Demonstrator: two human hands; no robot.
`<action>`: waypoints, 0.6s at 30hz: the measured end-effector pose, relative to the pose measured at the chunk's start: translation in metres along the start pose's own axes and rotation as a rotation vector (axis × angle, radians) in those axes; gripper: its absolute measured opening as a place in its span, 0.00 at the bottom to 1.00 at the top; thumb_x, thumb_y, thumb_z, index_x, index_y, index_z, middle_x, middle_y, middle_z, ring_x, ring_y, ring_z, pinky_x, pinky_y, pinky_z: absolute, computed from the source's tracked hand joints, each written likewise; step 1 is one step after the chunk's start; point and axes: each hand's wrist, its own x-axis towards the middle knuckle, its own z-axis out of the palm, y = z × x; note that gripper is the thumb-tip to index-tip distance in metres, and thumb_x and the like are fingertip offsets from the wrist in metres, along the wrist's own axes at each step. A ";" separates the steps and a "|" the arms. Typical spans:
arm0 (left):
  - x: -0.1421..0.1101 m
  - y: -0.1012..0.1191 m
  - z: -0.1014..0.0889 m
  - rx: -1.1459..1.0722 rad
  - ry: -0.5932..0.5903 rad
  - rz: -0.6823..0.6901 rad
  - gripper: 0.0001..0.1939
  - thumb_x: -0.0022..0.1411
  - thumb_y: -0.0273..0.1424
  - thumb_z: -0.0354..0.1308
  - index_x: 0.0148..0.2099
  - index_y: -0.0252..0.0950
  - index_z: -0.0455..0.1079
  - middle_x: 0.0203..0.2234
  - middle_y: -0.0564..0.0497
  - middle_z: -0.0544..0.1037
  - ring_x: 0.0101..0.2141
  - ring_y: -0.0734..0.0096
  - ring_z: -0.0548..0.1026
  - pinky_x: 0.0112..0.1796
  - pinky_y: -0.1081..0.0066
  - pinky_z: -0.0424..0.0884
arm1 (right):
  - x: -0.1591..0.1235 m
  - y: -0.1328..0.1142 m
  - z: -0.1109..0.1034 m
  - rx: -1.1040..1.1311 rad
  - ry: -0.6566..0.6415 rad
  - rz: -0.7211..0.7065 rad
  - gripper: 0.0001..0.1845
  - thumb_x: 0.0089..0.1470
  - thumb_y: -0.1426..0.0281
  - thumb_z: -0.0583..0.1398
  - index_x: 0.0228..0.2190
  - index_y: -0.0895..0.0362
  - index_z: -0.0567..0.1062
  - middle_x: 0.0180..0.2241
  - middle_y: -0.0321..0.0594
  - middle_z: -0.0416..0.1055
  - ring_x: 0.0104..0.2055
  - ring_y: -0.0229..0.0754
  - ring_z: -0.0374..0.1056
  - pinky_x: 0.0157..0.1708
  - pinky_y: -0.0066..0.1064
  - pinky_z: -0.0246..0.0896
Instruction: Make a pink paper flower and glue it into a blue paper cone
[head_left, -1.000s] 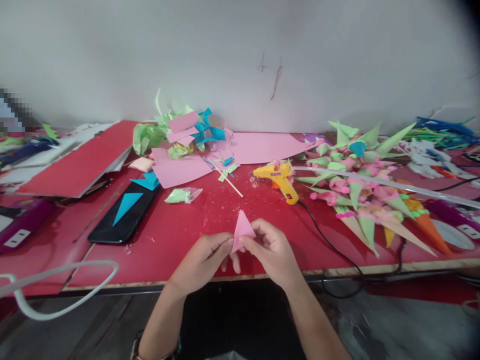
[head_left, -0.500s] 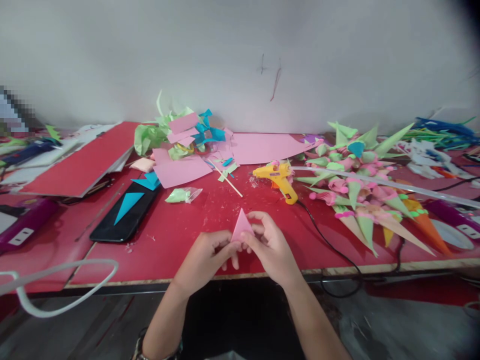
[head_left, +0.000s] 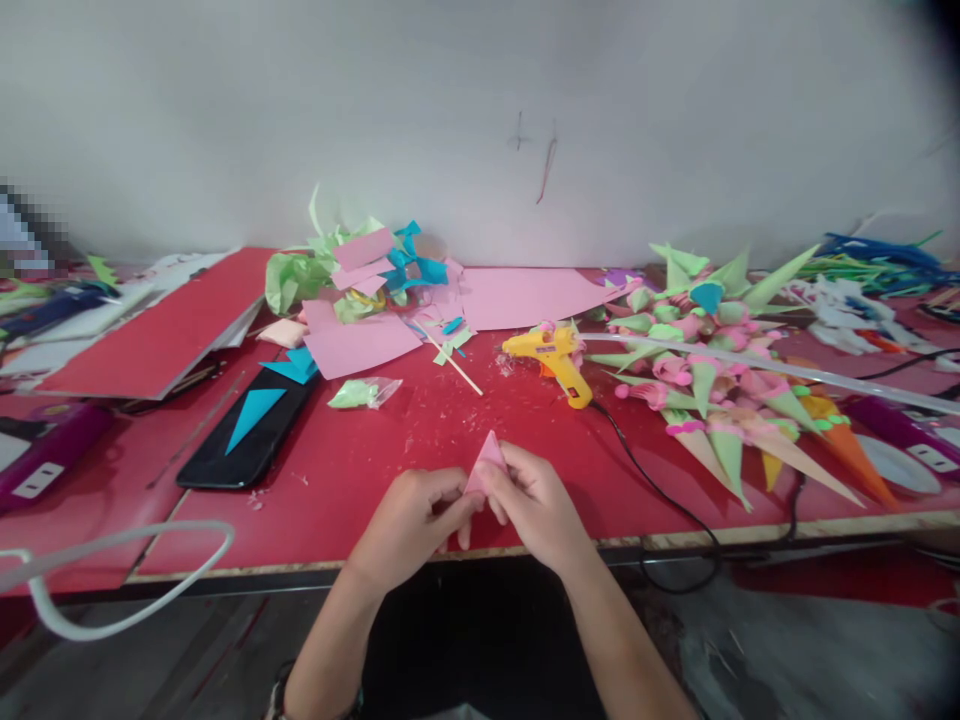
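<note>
A small pointed piece of pink paper (head_left: pixel 487 452) is pinched between both my hands near the table's front edge, its tip pointing away from me. My left hand (head_left: pixel 420 515) grips its lower left side with thumb and fingers. From the right, my right hand (head_left: pixel 536 500) has its thumb laid over the paper's face; the fingers behind are partly hidden. Beyond the hands lies a yellow hot glue gun (head_left: pixel 553 362) with a clear glue stick (head_left: pixel 697 350) in its back. A thin wooden stick (head_left: pixel 457 367) and a small plastic bag with pale green contents (head_left: pixel 365 393) lie nearby.
Many green, pink and orange paper cones (head_left: pixel 712 400) are heaped at the right. A black phone (head_left: pixel 247 440) bears blue paper triangles (head_left: pixel 255 415). Pink sheets (head_left: pixel 525 298) and paper scraps (head_left: pixel 300 280) lie at the back. The glue gun's black cord (head_left: pixel 660 488) hangs over the table edge.
The pink paper has tilted to the right and sits slightly lower. My right thumb has slid up over its face, covering more of it. My left hand has hardly moved.
</note>
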 end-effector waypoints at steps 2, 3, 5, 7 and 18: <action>0.000 0.000 0.000 0.023 -0.007 0.015 0.15 0.59 0.33 0.47 0.21 0.33 0.61 0.14 0.57 0.69 0.16 0.83 0.64 0.19 0.83 0.57 | 0.000 0.001 0.001 0.018 0.017 0.011 0.16 0.54 0.64 0.49 0.18 0.56 0.56 0.12 0.26 0.50 0.15 0.29 0.47 0.16 0.22 0.44; 0.001 -0.001 0.000 0.025 -0.010 0.018 0.15 0.59 0.33 0.47 0.21 0.33 0.61 0.14 0.57 0.69 0.16 0.83 0.64 0.20 0.83 0.57 | 0.000 0.001 0.001 0.023 0.025 0.017 0.17 0.54 0.63 0.48 0.18 0.56 0.55 0.12 0.26 0.49 0.15 0.29 0.47 0.15 0.22 0.43; 0.001 -0.001 0.001 0.025 -0.010 0.015 0.15 0.59 0.33 0.46 0.22 0.33 0.61 0.14 0.57 0.69 0.16 0.84 0.65 0.20 0.83 0.58 | 0.000 0.002 0.002 0.025 0.026 0.031 0.17 0.55 0.62 0.47 0.18 0.56 0.55 0.11 0.26 0.49 0.14 0.29 0.47 0.15 0.22 0.43; 0.001 -0.002 0.001 0.035 0.003 0.013 0.16 0.59 0.34 0.46 0.22 0.33 0.61 0.14 0.57 0.69 0.16 0.84 0.65 0.20 0.83 0.58 | 0.000 0.003 0.003 -0.001 0.030 0.025 0.16 0.54 0.62 0.48 0.19 0.56 0.56 0.13 0.27 0.50 0.15 0.29 0.49 0.16 0.22 0.44; 0.001 -0.005 0.003 0.110 0.039 0.129 0.20 0.60 0.36 0.46 0.18 0.33 0.54 0.08 0.59 0.60 0.13 0.84 0.59 0.20 0.82 0.56 | -0.001 0.001 0.002 -0.049 0.062 -0.027 0.16 0.51 0.64 0.53 0.17 0.57 0.56 0.17 0.29 0.48 0.21 0.30 0.47 0.20 0.23 0.45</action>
